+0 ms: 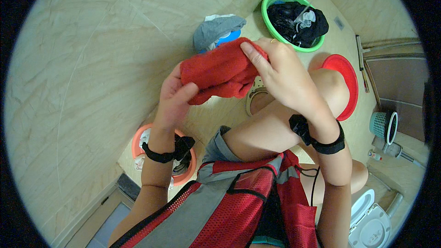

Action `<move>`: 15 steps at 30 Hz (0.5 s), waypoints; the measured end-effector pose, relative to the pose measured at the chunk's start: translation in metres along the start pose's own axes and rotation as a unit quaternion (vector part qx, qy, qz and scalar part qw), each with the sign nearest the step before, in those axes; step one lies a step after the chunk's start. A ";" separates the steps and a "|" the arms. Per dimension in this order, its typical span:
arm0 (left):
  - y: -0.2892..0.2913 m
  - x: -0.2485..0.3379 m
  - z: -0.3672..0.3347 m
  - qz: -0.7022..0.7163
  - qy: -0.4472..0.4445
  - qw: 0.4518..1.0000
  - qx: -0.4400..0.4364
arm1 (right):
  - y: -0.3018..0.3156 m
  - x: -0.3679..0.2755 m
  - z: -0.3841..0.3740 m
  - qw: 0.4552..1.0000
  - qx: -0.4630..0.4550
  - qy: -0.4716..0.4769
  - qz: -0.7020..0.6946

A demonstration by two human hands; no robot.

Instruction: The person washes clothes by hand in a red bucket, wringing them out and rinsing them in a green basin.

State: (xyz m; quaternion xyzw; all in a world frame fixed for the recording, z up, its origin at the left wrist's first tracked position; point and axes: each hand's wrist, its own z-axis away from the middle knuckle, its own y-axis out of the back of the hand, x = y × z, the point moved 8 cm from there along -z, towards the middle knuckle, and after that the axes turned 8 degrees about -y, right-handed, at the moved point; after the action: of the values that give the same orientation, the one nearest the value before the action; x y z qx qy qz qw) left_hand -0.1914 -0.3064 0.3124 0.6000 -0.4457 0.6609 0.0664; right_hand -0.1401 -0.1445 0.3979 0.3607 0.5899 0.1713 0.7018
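Both hands, left hand (172,98) and right hand (278,71), grip a bunched red terry cloth (220,71) above the tiled floor (82,78); a loose pinch could drop it.

Hands (172,98): two, both on the red cloth (218,71)
Basins around the red cloth: three
Wrist straps (158,156): two

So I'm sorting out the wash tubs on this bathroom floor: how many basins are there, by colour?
Green basin, holding dark clothes: 1
Red basin, behind the knee: 1
Salmon-pink basin, under the left hand's wrist: 1
Blue basin, mostly covered by a grey cloth: 1
Total: 4 basins

Both hands, left hand and right hand, hold a red cloth.
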 end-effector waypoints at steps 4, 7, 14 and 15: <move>-0.012 0.020 -0.002 -0.122 -0.040 0.992 0.003 | 0.018 -0.022 0.000 0.996 0.008 0.064 -0.061; 0.000 0.016 -0.008 -0.400 0.007 0.913 -0.075 | 0.034 -0.030 0.001 0.994 -0.001 0.066 -0.092; 0.017 0.007 -0.009 -0.257 0.040 0.965 -0.009 | 0.066 -0.017 0.005 0.999 0.016 0.046 -0.018; 0.021 0.004 -0.011 -0.238 0.054 0.970 -0.010 | 0.069 -0.014 0.005 0.999 0.021 0.032 0.025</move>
State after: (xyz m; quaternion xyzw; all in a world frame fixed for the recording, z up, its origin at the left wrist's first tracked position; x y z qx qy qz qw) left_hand -0.2138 -0.3136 0.3064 0.6513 -0.2926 0.6532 0.2519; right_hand -0.1259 -0.1085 0.4563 0.3843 0.6064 0.1882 0.6701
